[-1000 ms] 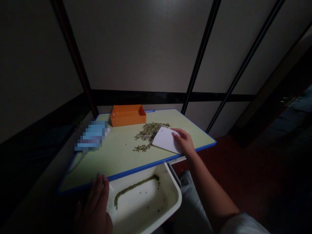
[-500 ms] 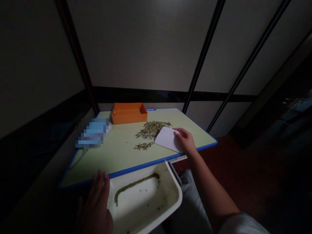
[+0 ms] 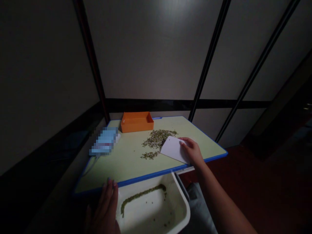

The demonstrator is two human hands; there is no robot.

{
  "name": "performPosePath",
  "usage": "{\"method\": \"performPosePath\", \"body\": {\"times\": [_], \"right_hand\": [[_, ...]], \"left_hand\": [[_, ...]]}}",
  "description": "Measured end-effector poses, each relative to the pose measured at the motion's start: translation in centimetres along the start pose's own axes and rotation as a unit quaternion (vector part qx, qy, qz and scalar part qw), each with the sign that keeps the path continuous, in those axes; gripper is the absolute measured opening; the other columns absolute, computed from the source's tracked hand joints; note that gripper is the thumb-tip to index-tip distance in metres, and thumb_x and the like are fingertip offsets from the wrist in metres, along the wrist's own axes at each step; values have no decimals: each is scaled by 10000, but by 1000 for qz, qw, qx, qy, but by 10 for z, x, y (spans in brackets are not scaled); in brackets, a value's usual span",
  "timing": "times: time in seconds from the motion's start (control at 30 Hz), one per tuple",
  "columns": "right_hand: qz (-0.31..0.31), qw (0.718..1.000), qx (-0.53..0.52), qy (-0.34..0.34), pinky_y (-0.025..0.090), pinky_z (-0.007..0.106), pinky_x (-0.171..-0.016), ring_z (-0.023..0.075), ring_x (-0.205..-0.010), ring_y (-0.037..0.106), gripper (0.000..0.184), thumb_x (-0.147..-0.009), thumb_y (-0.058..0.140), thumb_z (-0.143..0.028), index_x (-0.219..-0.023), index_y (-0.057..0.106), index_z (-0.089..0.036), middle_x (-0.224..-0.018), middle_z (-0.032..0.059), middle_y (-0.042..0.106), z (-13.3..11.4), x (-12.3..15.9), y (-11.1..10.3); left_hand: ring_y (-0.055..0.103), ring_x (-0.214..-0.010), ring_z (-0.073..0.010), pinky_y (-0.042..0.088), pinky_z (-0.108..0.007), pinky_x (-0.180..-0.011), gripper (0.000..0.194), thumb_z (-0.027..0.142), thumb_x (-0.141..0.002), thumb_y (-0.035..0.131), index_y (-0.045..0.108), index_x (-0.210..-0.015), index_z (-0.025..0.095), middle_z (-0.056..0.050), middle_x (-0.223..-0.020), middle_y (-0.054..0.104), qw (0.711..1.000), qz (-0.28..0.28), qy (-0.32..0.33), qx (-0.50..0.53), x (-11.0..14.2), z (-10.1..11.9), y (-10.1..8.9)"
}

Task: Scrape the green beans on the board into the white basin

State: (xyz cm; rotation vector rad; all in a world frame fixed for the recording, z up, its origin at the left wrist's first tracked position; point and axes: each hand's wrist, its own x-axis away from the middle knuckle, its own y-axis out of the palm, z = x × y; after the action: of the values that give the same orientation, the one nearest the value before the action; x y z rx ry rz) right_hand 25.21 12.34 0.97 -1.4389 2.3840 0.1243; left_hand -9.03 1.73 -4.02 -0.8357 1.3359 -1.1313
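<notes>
My right hand (image 3: 192,151) is closed on the right end of a white flat scraper (image 3: 173,150) with a small hole near one corner. The scraper's left edge lies against a spread of small greenish-brown grains (image 3: 157,139) on the table. A smaller patch of grains (image 3: 150,155) lies just in front. My left hand (image 3: 107,204) has its fingers stretched out at the left side of a white tub (image 3: 184,211), by the table's front edge. Inside the tub, more grains form a strip along the far side, with a few loose on the bottom.
An orange open box (image 3: 136,126) stands at the back of the pale green, blue-edged table (image 3: 117,170). A blurred-out light blue item (image 3: 104,140) with a cord lies at the left edge. Panelled doors (image 3: 151,58) rise behind the table.
The whole view has shifted, so everything appears lower and farther right. My right hand keeps its hold on the scraper, and the grains look much the same.
</notes>
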Motion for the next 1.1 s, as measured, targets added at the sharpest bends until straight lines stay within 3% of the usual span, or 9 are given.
{"method": "performPosePath", "body": {"times": [0.13,0.3,0.6,1.1], "right_hand": [[-10,1000,-2,-3,454,345,-752,246,-854,615,333,-661,644,-405,-890,692,-169,-945,90,709,4,-1,-1],[-32,999,3,-23,454,368,-798,257,-873,616,332,-684,625,-403,-906,688,-164,-952,101,707,3,-1,1],[-69,997,-7,-33,451,381,-834,262,-916,609,343,-692,600,-398,-918,676,-150,-985,116,698,5,-5,5],[-48,997,-30,-50,444,406,-885,265,-922,623,292,-680,595,-359,-884,700,-179,-955,93,715,7,-5,10]], "left_hand": [[283,-1379,-176,320,-489,-1089,702,-54,-741,127,362,-1356,188,-71,-1491,307,996,-54,-67,2,-4,15,-18],[259,-1388,-165,285,-465,-1113,705,-61,-737,137,363,-1357,186,-58,-1497,302,994,-68,-83,11,-6,25,-35],[213,-1405,-167,275,-455,-1121,733,-63,-704,175,294,-1394,153,-87,-1520,262,995,-74,-68,24,-9,25,-42],[240,-1397,-178,321,-448,-1099,776,-70,-667,246,303,-1391,202,-93,-1501,305,997,-60,-56,0,-10,17,-42]]}}
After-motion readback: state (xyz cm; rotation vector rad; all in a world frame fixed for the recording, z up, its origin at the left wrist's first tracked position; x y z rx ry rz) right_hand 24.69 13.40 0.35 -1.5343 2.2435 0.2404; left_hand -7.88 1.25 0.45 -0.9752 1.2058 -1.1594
